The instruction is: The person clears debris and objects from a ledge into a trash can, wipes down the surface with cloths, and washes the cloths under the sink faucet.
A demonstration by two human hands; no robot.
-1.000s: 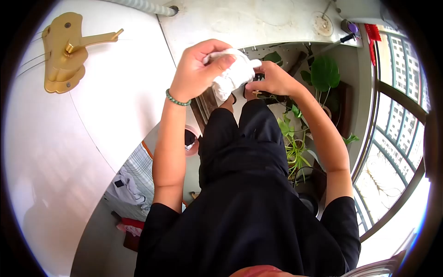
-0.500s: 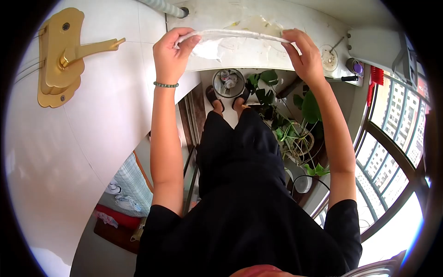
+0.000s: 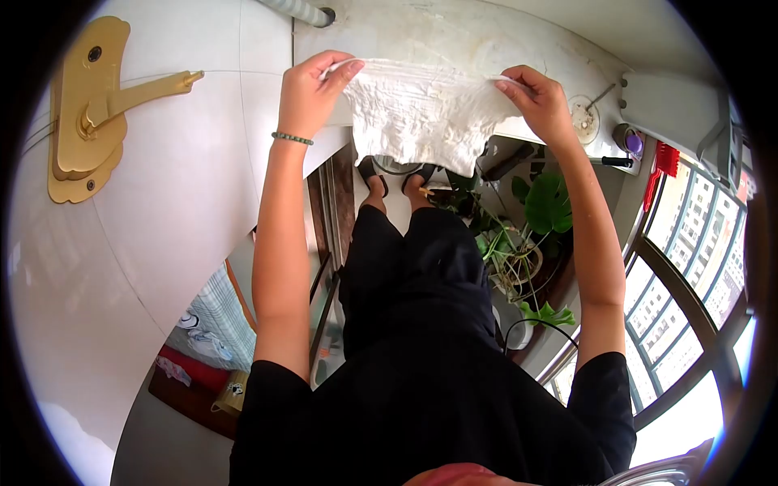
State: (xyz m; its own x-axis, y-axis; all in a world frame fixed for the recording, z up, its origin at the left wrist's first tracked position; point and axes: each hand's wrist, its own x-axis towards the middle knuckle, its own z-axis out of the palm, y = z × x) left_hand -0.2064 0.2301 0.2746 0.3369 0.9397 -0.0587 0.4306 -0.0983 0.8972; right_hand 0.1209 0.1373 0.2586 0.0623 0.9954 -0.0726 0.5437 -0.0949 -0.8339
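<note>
A white, wrinkled cloth (image 3: pixel 429 113) hangs stretched between my two hands, its lower edge uneven. My left hand (image 3: pixel 318 91) pinches the upper left corner between thumb and fingers; a green bead bracelet circles that wrist. At the opposite upper corner, my right hand (image 3: pixel 536 99) is closed on the cloth in the same way. The cloth hangs in front of the white counter (image 3: pixel 381 28) and covers most of the bin (image 3: pixel 397 168) on the floor by my feet. Whether it is a towel or a garment, I cannot tell.
A gold door handle (image 3: pixel 138 93) juts out at the left. Potted plants (image 3: pixel 515 251) stand on the floor to the right of my legs. A round drain with a stick (image 3: pixel 585 117), a purple-topped item (image 3: pixel 630 142) and a red brush (image 3: pixel 666 162) are near the window.
The cloth, held up as a thin band before, now hangs spread downward over the bin. Both hands have shifted slightly and still hold its corners.
</note>
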